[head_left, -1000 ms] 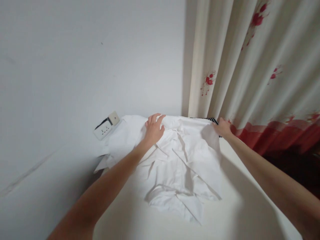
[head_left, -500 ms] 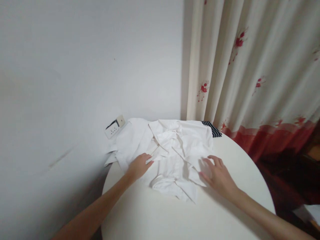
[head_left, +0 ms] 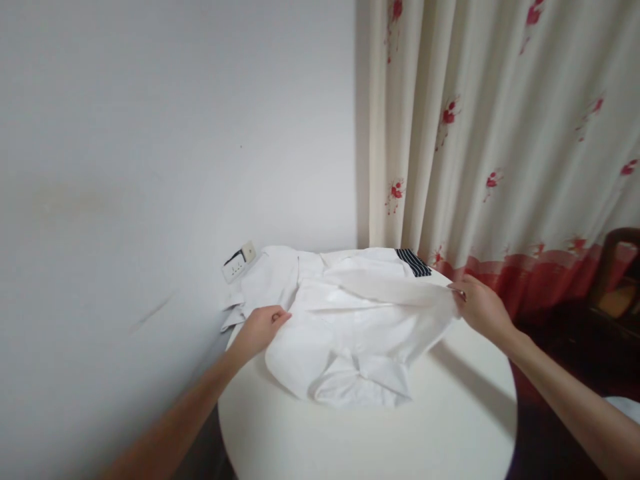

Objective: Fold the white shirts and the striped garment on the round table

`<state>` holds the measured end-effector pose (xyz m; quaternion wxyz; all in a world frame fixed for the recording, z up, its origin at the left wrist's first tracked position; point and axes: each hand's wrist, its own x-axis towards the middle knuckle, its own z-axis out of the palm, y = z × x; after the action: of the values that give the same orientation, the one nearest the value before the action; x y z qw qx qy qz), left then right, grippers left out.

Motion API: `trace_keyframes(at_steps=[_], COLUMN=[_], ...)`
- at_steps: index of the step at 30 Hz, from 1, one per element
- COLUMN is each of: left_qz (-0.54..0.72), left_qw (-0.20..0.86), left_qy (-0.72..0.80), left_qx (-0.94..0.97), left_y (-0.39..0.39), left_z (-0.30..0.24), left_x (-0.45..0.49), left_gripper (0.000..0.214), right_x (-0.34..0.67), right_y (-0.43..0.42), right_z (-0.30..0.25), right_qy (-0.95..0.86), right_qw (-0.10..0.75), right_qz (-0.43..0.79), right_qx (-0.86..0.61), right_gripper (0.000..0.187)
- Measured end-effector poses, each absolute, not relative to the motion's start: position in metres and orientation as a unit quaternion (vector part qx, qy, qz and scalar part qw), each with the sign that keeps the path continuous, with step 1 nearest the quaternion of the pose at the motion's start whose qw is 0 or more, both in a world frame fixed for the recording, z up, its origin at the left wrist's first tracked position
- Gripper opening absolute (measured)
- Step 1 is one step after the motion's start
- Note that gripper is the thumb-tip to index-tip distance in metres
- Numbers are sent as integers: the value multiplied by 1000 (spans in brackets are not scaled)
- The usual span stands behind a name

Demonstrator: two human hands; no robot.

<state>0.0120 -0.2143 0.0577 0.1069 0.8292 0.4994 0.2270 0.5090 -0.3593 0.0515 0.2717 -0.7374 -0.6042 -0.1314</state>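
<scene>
A white shirt [head_left: 350,333] lies crumpled on a round white table [head_left: 380,440]. My left hand [head_left: 257,328] is closed on the shirt's left edge, near the table's left rim. My right hand [head_left: 477,308] pinches the shirt's right edge and holds it lifted and stretched out to the right, above the table. A dark striped cloth [head_left: 413,261] peeks out from under the shirt at the far side.
A plain white wall stands to the left with a socket plate [head_left: 239,261] just behind the table. A cream curtain [head_left: 490,147] with red flowers hangs at the right. A dark wooden chair [head_left: 617,280] shows at the far right.
Both hands came back from the shirt's far edge, passed over its lower part, then gripped its sides. The right side is now lifted and pulled outward, and the shirt is partly folded.
</scene>
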Motion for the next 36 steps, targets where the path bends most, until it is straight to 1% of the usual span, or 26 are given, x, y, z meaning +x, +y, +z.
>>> trace_keyframes(at_steps=[3, 5, 6, 8, 10, 12, 13, 15, 16, 18, 20, 22, 25, 27, 29, 31, 32, 34, 36], left_qz=[146, 120, 130, 192, 257, 278, 275, 264, 262, 261, 254, 221, 105, 56, 78, 126, 135, 122, 90], left_qw=[131, 166, 180, 184, 165, 141, 129, 106, 98, 87, 78, 64, 35, -8, -54, -59, -44, -22, -27], left_qy=[505, 505, 508, 520, 530, 528, 521, 508, 505, 504, 520, 542, 560, 556, 533, 475, 437, 386, 383], left_qx=[841, 838, 832, 811, 791, 790, 798, 813, 817, 819, 812, 808, 821, 829, 841, 869, 888, 914, 919], left_y=[-241, -251, -254, -252, -245, -236, -230, -220, -215, -206, -197, -191, -194, -205, -223, -245, -255, -272, -280], left_z=[28, 13, 8, 2, 0, -2, -4, -7, -8, -5, 1, 9, 13, 13, 13, 14, 14, 12, 8], left_x=[-6, -14, -16, -14, -3, 14, 24, 40, 45, 47, 37, 19, -4, -6, 7, 30, 43, 67, 82], left_gripper=[36, 34, 31, 31, 46, 62, 64, 58, 53, 47, 43, 40, 33, 28, 29, 34, 36, 41, 37], right_x=[540, 552, 555, 548, 524, 487, 467, 433, 420, 408, 411, 419, 428, 427, 424, 424, 427, 437, 453], right_y=[-377, -387, -390, -393, -391, -384, -378, -364, -357, -344, -337, -335, -340, -344, -345, -344, -342, -337, -332], right_z=[24, 1, -8, -19, -17, -9, -3, 6, 10, 14, 16, 17, 13, 9, 5, 4, 4, 8, 13], right_qy=[-599, -609, -618, -642, -670, -701, -723, -743, -744, -735, -722, -719, -731, -734, -728, -724, -723, -720, -713], right_qw=[233, 212, 207, 202, 199, 181, 166, 130, 107, 63, 42, 51, 73, 66, 52, 58, 76, 140, 216], right_qz=[-76, -20, 1, 12, -13, -39, -44, -53, -59, -59, -38, -19, -17, -15, -13, -5, 2, 18, 41], right_qx=[-762, -764, -759, -740, -715, -689, -670, -655, -656, -672, -689, -693, -678, -675, -683, -687, -687, -680, -665], right_gripper=[30, 29, 27, 26, 34, 45, 49, 53, 52, 43, 37, 36, 36, 38, 43, 50, 51, 51, 47])
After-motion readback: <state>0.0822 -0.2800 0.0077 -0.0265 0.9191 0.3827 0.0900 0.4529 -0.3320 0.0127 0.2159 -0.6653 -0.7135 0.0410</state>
